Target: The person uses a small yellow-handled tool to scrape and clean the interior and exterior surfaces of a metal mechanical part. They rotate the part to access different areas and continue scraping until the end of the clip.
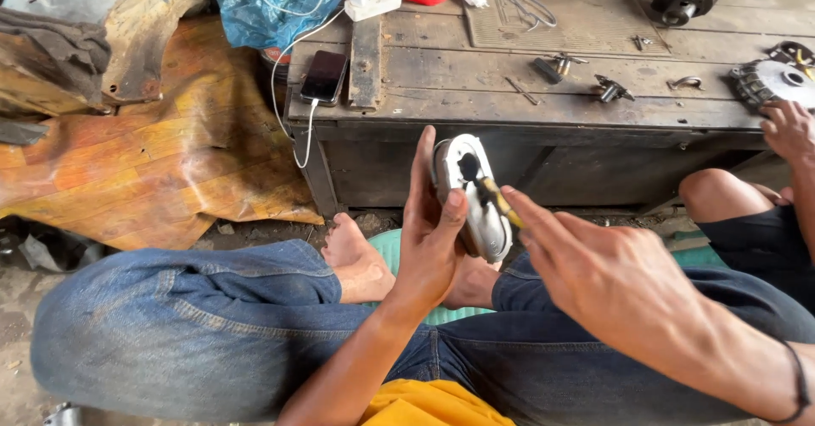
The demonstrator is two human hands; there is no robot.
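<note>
**Inspector:** Position first; the person sits cross-legged on the floor, and the left hand [429,239] holds a silver-grey metal housing [475,192] upright above the lap, just in front of the wooden table [509,107]; its fingers are wrapped round the left edge, thumb across the face.

**Assistant:** And the right hand [607,277]?

**Inspector:** Fingers narrowly pinched on a small yellow-handled tool [499,201], whose dark tip lies against the housing's face; I cannot tell what kind of tip it is.

**Assistant:** Risks?

**Inspector:** In my judgement, three; the tool points toward the left thumb, so a slip off the curved metal could drive it into that thumb; the housing rests on nothing, held by one hand only, so a hard push could twist it loose and drop it onto the bare foot [356,260] below; a second person's hand [789,129] rests at the table's right edge by a round toothed part [777,82], near enough that a dropped piece or a jolt could disturb either worker.

**Assistant:** Containers?

**Inspector:** Few; the housing has a dark hollow near its top, contents not visible; a blue plastic bag [272,5] lies crumpled at the table's far left, contents hidden; loose metal fittings [611,90] lie bare on the boards, in no tray; they could roll off.

**Assistant:** Anything else?

**Inspector:** A phone [323,78] on its white cable sits at the table's left corner, close to the edge.
</note>
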